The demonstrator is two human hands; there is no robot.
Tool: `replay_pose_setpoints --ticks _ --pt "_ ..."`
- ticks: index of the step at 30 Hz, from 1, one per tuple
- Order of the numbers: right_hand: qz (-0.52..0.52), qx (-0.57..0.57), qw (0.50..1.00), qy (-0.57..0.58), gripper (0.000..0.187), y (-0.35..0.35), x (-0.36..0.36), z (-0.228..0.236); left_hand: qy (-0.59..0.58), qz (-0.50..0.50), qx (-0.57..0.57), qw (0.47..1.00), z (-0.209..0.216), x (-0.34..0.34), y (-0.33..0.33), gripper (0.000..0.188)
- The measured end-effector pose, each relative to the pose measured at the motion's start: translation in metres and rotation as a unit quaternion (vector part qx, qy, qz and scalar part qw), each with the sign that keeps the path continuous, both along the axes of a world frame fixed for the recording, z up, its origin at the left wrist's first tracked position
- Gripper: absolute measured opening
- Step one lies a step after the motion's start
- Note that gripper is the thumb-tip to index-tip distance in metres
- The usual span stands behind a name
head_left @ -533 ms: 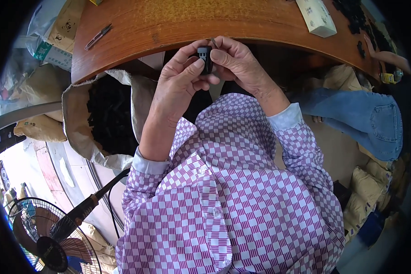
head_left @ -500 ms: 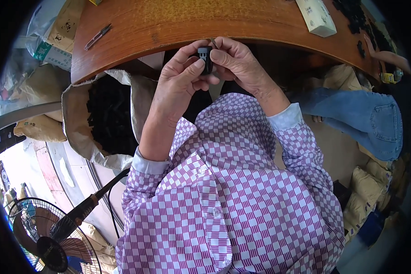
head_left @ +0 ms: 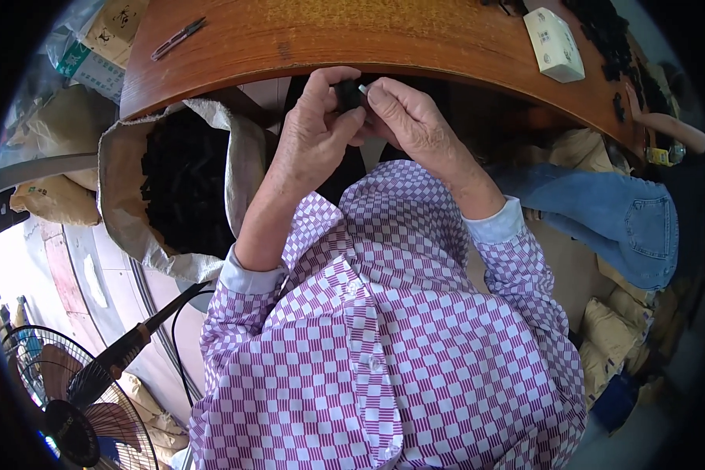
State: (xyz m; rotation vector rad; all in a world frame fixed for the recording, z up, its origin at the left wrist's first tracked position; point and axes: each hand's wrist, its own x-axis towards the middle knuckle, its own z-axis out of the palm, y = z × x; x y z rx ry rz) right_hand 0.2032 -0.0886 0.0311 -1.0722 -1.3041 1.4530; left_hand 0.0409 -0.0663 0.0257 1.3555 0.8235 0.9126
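My left hand [head_left: 315, 133] grips a small black plastic part [head_left: 348, 95] between thumb and fingers, just in front of the table's near edge. Close against it, my right hand [head_left: 417, 121] is closed in a pinch. A small pale tip [head_left: 363, 89] shows at the right thumb and forefinger, beside the black part; the rest of that thing is hidden by the fingers. To the left of my left forearm stands a whitish woven sack [head_left: 243, 160], wide at the mouth, holding many black pieces [head_left: 182, 184].
On the brown wooden table [head_left: 329, 35] lie a slim pink-and-dark tool [head_left: 178, 39] and a white box [head_left: 554, 48]. Black pieces [head_left: 603, 39] lie at the right, near another person's arm [head_left: 670, 129] and jeans [head_left: 603, 207]. A fan [head_left: 74, 431] stands lower left.
The black part has turned in my left fingers and is now more covered. The brownish sliver above my right fingers no longer shows; a pale tip does. The whole view has shifted slightly.
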Motion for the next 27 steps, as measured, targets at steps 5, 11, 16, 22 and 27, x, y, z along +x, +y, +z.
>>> replay_pose_setpoints --ticks 5,11,16,22,27 --pt "0.006 0.024 0.996 -0.084 0.022 0.004 -0.011 -0.002 -0.009 0.009 -0.005 1.0 -0.007 -0.011 0.004 0.029" --pt "0.009 0.08 0.983 -0.164 0.017 0.013 -0.027 -0.004 0.044 0.097 0.075 0.992 -0.004 -0.015 -0.001 0.028" --pt "-0.019 0.16 0.977 -0.142 0.011 0.025 -0.055 -0.003 0.162 0.188 0.142 0.958 0.0 -0.029 0.003 0.033" --pt "0.104 0.127 0.963 -0.213 0.037 0.077 -0.026 -0.001 0.289 0.267 0.175 0.903 0.013 -0.069 0.001 0.033" --pt "-0.143 0.244 0.776 -0.563 0.03 0.156 0.059 -0.008 0.516 0.32 0.117 0.786 -0.001 -0.151 -0.005 0.036"
